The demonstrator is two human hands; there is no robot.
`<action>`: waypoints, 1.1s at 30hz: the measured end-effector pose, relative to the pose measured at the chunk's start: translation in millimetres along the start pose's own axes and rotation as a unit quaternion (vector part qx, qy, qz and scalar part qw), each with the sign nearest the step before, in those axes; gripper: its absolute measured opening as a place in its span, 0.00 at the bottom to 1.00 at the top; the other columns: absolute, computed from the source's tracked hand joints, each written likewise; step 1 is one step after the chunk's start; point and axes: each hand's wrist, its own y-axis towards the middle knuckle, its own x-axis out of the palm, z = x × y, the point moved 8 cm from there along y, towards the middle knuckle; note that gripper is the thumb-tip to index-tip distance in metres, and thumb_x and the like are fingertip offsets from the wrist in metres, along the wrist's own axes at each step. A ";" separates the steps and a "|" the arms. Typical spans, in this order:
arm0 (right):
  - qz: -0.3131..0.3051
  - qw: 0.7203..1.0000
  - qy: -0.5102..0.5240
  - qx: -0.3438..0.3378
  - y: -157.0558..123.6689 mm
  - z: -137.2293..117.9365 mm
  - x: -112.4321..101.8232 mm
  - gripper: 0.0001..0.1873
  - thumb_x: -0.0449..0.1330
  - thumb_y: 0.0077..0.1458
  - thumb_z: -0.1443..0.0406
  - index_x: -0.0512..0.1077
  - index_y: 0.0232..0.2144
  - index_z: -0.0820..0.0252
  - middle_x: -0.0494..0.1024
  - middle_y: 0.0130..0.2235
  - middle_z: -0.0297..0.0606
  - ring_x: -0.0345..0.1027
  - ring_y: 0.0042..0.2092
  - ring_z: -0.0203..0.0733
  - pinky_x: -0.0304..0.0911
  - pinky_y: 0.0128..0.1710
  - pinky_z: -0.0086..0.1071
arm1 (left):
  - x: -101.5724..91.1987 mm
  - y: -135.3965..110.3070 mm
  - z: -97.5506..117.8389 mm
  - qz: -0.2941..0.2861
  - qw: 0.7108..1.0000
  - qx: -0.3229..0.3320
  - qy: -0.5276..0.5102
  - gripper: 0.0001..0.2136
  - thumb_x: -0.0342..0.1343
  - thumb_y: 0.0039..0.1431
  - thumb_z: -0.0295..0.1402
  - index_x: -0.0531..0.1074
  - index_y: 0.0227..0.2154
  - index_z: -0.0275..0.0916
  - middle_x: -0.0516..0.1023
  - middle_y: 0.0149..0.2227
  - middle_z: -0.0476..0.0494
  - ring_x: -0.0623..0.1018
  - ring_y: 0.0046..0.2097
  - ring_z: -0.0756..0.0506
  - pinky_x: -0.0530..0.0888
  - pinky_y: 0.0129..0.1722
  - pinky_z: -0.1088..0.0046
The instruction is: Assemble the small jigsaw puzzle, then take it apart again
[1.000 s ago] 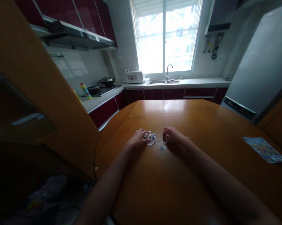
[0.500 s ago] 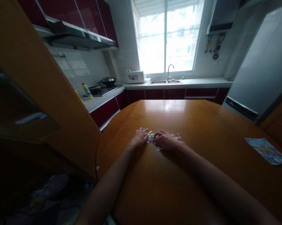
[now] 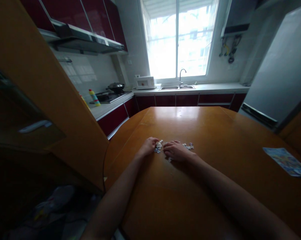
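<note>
Kitchen scene, big round wooden bench (image 3: 190, 186) fills the lower frame, glossy, bare apart from the things named here. Back wall has a bright window (image 3: 177, 40) over a sink (image 3: 176, 87), a white microwave (image 3: 145, 82) to its left, a wok (image 3: 115, 87) on the stove further left, and a grey fridge (image 3: 277, 73) on the right. Far right on the bench lies a printed sheet (image 3: 287, 161), flat, well apart from both hands. Both forearms reach in from the near edge and converge toward mid-bench. Left hand (image 3: 147, 146) rests palm down, fingers curled, its fingertips touching the left edge of the main puzzle pieces cluster (image 3: 158, 146). Right hand (image 3: 176, 150) lies flat just right of that cluster, fingers pointing left toward it, so the pile sits between the two hands with little gap on either side. Hands are close together, not touching each other; cannot tell whether either one pinches a piece, too small and dim. A smaller scatter of pieces (image 3: 189, 146) lies beyond the right hand's knuckles, nearer to the right hand only. One stray piece (image 3: 169, 160) sits just at the near side of the right hand. The pile has no clear long axis, just a loose clump, roughly equally near to both hands.
</note>
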 end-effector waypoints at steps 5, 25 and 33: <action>0.020 0.999 -0.015 0.046 -1.9 17.1 -5.4 0.14 0.54 0.67 0.61 0.80 0.41 0.55 0.79 0.48 0.45 0.68 0.52 0.48 0.55 0.56 0.44 | 6.0 -0.7 1.5 -0.008 0.998 0.005 -0.058 0.12 0.60 0.57 0.27 0.79 0.44 0.33 0.82 0.42 0.38 0.81 0.39 0.45 0.78 0.42 0.69; -0.022 0.998 0.043 -0.042 0.4 -18.3 0.7 0.23 0.54 0.67 0.60 0.66 0.62 0.46 0.69 0.64 0.36 0.55 0.67 0.47 0.48 0.65 0.46 | -10.9 -2.5 -7.9 -0.005 1.000 0.007 0.002 0.23 0.68 0.49 0.38 0.78 0.49 0.39 0.79 0.45 0.40 0.78 0.46 0.42 0.74 0.50 0.67; 0.036 0.995 -0.005 0.097 1.4 20.7 -8.4 0.21 0.51 0.69 0.57 0.79 0.33 0.57 0.82 0.42 0.41 0.71 0.48 0.43 0.57 0.54 0.37 | -19.3 -0.1 -9.3 -0.003 1.000 0.005 0.021 0.17 0.60 0.58 0.33 0.76 0.51 0.35 0.78 0.51 0.36 0.77 0.52 0.41 0.72 0.56 0.66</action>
